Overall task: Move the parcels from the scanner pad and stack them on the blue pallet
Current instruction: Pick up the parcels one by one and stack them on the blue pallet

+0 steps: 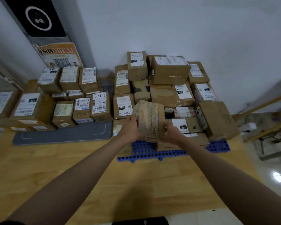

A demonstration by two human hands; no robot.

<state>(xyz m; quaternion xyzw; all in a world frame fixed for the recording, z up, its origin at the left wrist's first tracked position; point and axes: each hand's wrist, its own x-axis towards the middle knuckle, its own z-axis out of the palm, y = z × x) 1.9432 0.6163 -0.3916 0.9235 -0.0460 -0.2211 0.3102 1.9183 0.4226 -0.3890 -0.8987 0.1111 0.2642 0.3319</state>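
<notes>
Holding a taped cardboard parcel [150,120] between both my hands, above the front edge of the blue pallet [144,151].

My left hand [131,129] grips the parcel's left side, fingers curled round its lower edge, and my right hand [172,133] clasps the right side, thumb up against the cardboard. The parcel is tilted, its torn, tape-striped face turned toward me, and it sits just in front of the parcels already stacked on the pallet [170,88]. To my left, more parcels [68,98] crowd the back of the grey scanner pad [63,135] on the wooden table [71,168].
</notes>
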